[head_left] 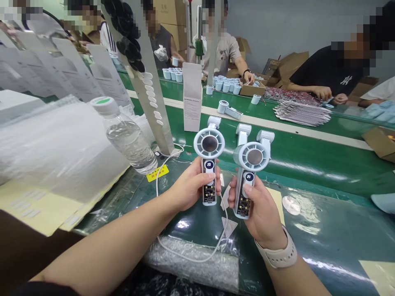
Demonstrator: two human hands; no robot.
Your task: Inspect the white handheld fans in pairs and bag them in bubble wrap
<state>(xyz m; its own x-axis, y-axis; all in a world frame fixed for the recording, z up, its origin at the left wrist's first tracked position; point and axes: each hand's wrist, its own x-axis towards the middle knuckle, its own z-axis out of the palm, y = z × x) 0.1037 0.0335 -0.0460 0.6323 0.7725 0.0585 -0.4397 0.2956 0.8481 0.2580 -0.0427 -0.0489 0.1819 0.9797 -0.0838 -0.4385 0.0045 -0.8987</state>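
My left hand grips the handle of a white handheld fan, held upright with its round head facing me; its small display reads 20. My right hand grips a second white handheld fan the same way, tilted slightly right, with its display lit. Both handles are see-through and show a circuit board inside. Three more fans lie on the green belt just behind the two held ones. A white cable runs across the bench below my hands.
A water bottle leans at left beside plastic bags. A white box stands on the green conveyor. Across it, several people sit by pale blue fan parts, cardboard boxes and a stack of leaflets. Bubble wrap lies near me.
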